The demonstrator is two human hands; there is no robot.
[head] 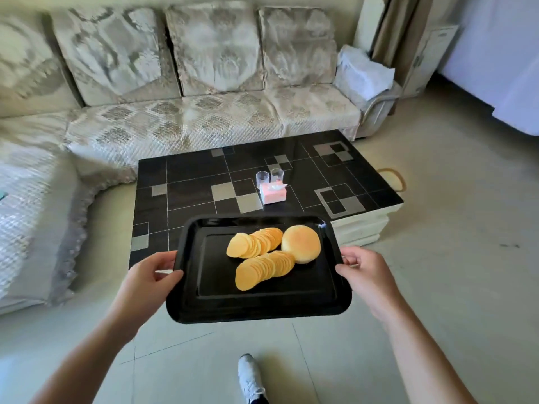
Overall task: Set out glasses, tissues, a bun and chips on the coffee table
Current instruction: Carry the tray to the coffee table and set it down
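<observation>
Both hands (145,275) (364,272) grip tray (262,310) bearing chips (262,255), bun (301,246); no legible writing.

This is looking like a living room in somebody's home. A long sofa (186,91) is sitting along the far wall, with big soft back cushions and a quilted cover that is hanging down over the seats. It is bending round the corner on the left. A low coffee table (186,182) with a shiny black top and grey squares is standing just in front of it on a pale tiled floor (437,258). A curtain (388,27) is hanging in the far right corner. Light is shining in from the right side. A folded white cloth (361,72) is lying on the sofa arm.
</observation>
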